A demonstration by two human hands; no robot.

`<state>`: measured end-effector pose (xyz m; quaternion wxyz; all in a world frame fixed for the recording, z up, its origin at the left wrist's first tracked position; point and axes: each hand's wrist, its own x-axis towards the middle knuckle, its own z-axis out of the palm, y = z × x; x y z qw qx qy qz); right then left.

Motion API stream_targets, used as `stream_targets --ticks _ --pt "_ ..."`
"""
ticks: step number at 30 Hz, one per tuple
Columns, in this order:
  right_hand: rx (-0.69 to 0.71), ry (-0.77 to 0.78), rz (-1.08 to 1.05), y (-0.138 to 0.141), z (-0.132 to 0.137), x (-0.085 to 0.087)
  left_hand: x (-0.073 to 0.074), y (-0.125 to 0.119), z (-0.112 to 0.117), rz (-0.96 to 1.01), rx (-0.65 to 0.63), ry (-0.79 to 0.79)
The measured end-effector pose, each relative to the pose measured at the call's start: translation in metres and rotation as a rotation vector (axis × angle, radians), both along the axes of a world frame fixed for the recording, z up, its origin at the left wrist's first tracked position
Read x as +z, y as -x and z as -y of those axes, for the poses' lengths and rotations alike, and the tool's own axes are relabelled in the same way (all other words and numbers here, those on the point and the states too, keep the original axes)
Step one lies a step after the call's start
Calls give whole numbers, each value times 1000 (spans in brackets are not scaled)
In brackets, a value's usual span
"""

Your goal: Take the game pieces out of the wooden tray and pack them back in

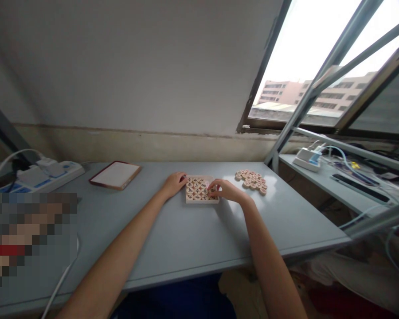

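Note:
A shallow white box (pixel 202 202) sits on the desk in front of me, with rows of round wooden Chinese chess pieces (pixel 197 190) lying flat in it, characters up. Curled at the box's left wall, my left hand (pixel 174 185) grips its edge. My right hand (pixel 228 190) reaches over the right side of the box, thumb and fingers pinched on a Chinese chess piece at the right-hand column; the fingers partly hide that piece. Right of the box, more loose Chinese chess pieces (pixel 251 179) lie close together on the desk.
A flat white panel with a dark red rim (pixel 115 175) lies to the left. Farther left is a power strip (pixel 61 173) with plugs and a white cable. The grey desk (pixel 186 239) meets the wall behind. Another power strip (pixel 307 158) stands on a side desk at right.

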<state>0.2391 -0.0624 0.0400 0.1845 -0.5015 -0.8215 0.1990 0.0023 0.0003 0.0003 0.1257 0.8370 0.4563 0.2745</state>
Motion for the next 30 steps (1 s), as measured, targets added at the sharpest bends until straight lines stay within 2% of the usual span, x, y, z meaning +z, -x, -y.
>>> stream_targets --ticks 4,9,12,16,19,23,26,28,30 --pt "-51 -8 -34 1 -2 2 0 0 0 -11 -8 -12" --pt "-210 -272 -92 -9 -6 3 -1 -1 -1 -16 -7 -32" --pt "-384 -340 94 -23 -7 0 -1 -1 0 -20 -12 -33" --pt "-489 -313 353 -42 -6 -6 -1 0 0 -19 -1 -31" --pt "-573 -349 415 -56 -3 -9 -1 0 -1 -17 1 -31" --pt "-685 -424 395 -64 0 -9 -2 0 0 -12 -10 -29" --pt "-655 -456 288 -57 -2 -5 -2 0 0 -16 -6 -36" --pt "-519 -428 168 -45 -4 -2 -2 0 -1 -24 -2 -37" --pt "-297 -302 63 -31 -6 0 -2 0 -1 -31 3 -31"
